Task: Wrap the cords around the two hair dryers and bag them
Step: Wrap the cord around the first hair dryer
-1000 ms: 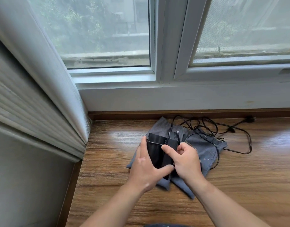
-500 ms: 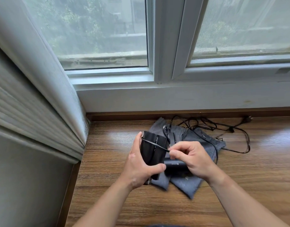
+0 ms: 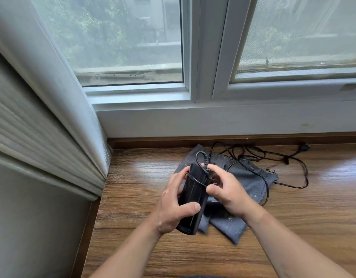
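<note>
A black hair dryer (image 3: 193, 199) is held above the wooden sill, its barrel pointing toward me. My left hand (image 3: 173, 209) grips the barrel from the left, thumb across its front. My right hand (image 3: 227, 191) holds the folded handle and the cord's strain relief on the right side. One turn of the black cord (image 3: 195, 180) crosses the barrel; the rest of the cord (image 3: 273, 159) trails loose to the right over the grey fabric bag (image 3: 251, 183), which lies flat on the sill. A second dryer is not visible.
The wooden sill (image 3: 293, 227) runs along a white window frame (image 3: 201, 77). A plug (image 3: 304, 147) lies at the back right near the wall. A pleated blind (image 3: 42, 137) stands at the left.
Both hands have lifted and turned the dryer so its barrel stands more upright and nearer to me. The cord's strain relief now loops up above my right fingers.
</note>
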